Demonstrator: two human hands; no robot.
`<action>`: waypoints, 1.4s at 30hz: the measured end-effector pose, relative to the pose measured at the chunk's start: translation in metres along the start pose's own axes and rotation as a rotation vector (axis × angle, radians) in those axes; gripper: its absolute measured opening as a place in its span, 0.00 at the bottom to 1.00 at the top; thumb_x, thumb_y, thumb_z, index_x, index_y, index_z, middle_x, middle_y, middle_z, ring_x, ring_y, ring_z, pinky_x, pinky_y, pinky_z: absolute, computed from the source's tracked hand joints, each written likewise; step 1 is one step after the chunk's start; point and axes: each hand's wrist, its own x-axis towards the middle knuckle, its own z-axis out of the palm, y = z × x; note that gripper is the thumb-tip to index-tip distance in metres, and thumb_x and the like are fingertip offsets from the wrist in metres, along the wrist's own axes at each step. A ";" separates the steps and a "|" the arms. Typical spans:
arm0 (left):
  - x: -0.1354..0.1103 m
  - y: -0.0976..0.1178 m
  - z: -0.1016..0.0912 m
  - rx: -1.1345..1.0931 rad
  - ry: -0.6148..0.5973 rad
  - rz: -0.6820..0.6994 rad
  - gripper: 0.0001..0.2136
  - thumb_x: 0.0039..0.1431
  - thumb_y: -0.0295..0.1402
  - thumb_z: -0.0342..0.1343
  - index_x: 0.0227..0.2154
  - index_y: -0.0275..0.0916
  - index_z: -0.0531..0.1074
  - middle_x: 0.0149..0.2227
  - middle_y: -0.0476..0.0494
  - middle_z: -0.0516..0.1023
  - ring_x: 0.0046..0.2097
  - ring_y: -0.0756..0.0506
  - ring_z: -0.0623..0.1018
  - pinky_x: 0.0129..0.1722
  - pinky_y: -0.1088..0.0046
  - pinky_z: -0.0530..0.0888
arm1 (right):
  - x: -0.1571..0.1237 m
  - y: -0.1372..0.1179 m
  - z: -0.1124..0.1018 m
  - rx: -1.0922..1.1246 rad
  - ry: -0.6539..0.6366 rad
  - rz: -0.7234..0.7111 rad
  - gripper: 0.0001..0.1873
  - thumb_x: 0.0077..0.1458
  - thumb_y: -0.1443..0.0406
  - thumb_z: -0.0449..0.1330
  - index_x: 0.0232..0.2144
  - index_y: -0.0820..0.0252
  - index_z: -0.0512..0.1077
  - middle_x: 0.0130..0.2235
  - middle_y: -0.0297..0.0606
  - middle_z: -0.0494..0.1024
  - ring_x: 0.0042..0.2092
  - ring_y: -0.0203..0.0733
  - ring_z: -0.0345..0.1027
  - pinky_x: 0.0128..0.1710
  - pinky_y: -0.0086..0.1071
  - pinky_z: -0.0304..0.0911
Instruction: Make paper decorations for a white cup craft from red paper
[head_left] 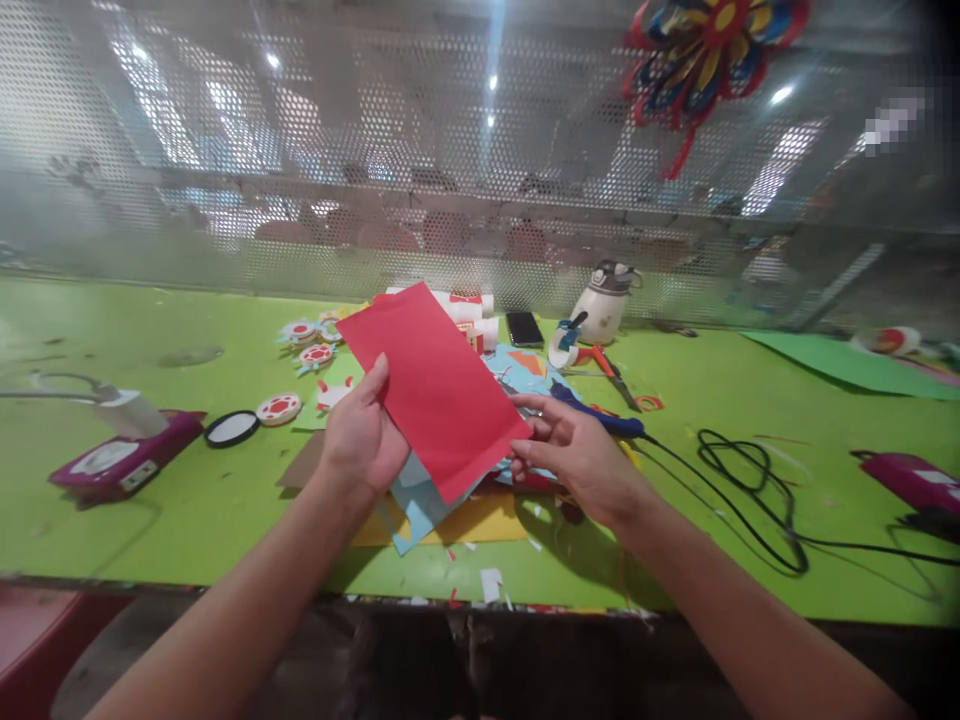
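A sheet of red paper [439, 390] is held up over the table, tilted, its corners pointing up-left and down-right. My left hand [365, 425] grips its left edge, thumb on top and the other fingers underneath. With thumb and fingertips, my right hand [570, 450] pinches the lower right corner. Beneath the sheet lie pieces of blue paper [424, 510] and yellow paper [487, 520], partly hidden by it. A blue glue gun [600, 412] with a black cord lies just beyond my right hand.
On the green table [247, 520] stand a white kettle-like jug [600, 305] and a phone [524, 329] at the back. An orange box cutter [615, 378] lies to the right. Purple power strips [127, 460] sit at both sides; a black cord [780, 500] loops right.
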 end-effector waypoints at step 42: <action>-0.024 -0.008 -0.001 0.347 -0.120 -0.370 0.09 0.44 0.26 0.62 0.31 0.29 0.76 0.32 0.37 0.79 0.33 0.42 0.78 0.35 0.68 0.75 | -0.002 -0.004 0.000 -0.046 0.028 -0.096 0.23 0.47 0.68 0.65 0.47 0.59 0.67 0.28 0.31 0.76 0.27 0.32 0.70 0.33 0.31 0.67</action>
